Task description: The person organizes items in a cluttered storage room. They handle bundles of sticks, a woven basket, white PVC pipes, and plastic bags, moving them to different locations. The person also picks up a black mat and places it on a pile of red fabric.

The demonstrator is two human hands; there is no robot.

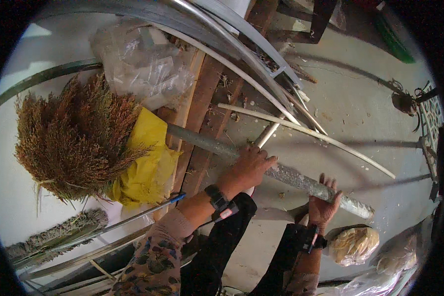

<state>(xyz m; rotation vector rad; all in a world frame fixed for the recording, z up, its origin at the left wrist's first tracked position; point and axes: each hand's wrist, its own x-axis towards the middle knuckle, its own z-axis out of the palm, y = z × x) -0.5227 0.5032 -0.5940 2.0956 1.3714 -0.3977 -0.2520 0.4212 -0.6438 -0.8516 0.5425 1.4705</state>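
Observation:
A long grey pipe or pole (pixel 292 177) with a worn, spotted surface slants across the view, its upper left part by a yellow sack-like cloth (pixel 148 162). Around the pole's middle, my left hand (pixel 253 164) is closed from above. My right hand (pixel 323 207) grips it nearer its lower right end, with the palm under and beside it and the fingertips showing beyond. Just above the pole, a thin pale stick (pixel 318 137) lies across several other rods. A short light tube (pixel 268 133) stands out close to my left hand.
Wooden boards (pixel 203 96) lie on the left of the floor. Beside them are a bundle of dried broom-like stalks (pixel 74 140), a clear plastic bag (pixel 144 63) and a mop head (pixel 63 229). Metal rails (pixel 236 44) curve overhead. Plastic-wrapped bundles (pixel 355 246) sit at lower right.

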